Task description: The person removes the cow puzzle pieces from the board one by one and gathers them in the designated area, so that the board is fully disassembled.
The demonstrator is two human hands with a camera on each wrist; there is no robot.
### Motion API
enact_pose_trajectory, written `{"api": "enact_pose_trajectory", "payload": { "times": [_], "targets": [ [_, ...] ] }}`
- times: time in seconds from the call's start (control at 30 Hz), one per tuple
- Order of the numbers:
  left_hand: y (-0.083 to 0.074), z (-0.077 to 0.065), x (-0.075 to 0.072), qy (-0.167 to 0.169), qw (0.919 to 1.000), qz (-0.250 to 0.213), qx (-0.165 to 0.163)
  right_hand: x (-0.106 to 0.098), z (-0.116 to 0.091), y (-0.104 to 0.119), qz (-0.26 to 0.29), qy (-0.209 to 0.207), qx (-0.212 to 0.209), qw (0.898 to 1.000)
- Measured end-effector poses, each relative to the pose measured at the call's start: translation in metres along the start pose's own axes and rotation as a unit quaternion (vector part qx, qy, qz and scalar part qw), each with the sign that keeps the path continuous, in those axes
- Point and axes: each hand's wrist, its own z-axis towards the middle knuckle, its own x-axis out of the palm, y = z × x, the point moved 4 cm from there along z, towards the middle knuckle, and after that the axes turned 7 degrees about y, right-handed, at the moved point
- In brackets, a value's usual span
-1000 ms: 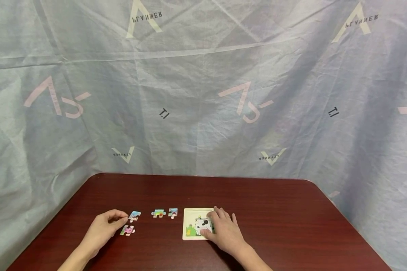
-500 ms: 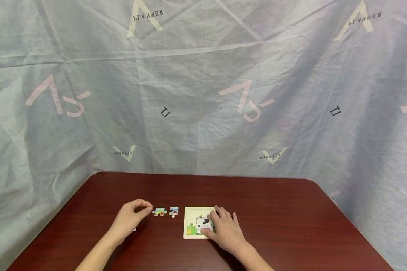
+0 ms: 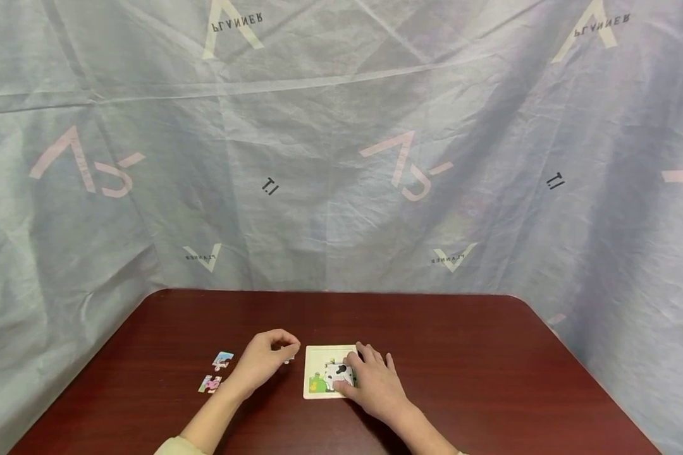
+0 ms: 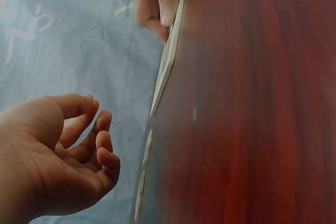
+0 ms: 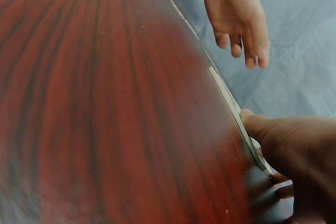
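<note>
My left hand (image 3: 264,361) hovers above the table left of the puzzle board, its fingers loosely curled and thumb near the index fingertip. Nothing shows between its fingers in the left wrist view. Part of a small jigsaw piece (image 3: 289,361) peeks out below these fingertips; the hand covers the spot left of it. My right hand (image 3: 378,382) holds the square, cream-rimmed puzzle board (image 3: 314,357) at its right side, thumb and fingers spread over it. A black-and-white cow and a green patch show on the board; its right part is hidden under the hand.
Two more jigsaw pieces lie to the left: a blue-topped one (image 3: 223,360) and, nearer, a pink and green one (image 3: 210,383) beside the left forearm. The dark red wooden table (image 3: 461,354) ends at a grey printed cloth (image 3: 327,208) hanging behind it.
My left hand has moved right from beside the two left pieces, past them, to the piece near the board. The right hand stays on the board.
</note>
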Motion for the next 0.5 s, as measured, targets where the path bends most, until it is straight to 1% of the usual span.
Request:
{"api": "enact_pose_trajectory", "payload": {
  "times": [0.17, 0.4, 0.5],
  "targets": [
    [-0.004, 0.011, 0.016, 0.012, 0.9996, 0.019, 0.015, -0.001, 0.002, -0.001, -0.001, 0.002, 0.007, 1.000],
    [-0.007, 0.017, 0.039, 0.052, 0.9984, 0.004, 0.021, 0.002, 0.003, -0.001, -0.004, 0.008, 0.009, 1.000],
    [-0.007, 0.019, 0.048, 0.072, 0.9970, 0.003, 0.028, 0.002, 0.004, 0.000, -0.007, 0.010, 0.009, 1.000]
  ]
}}
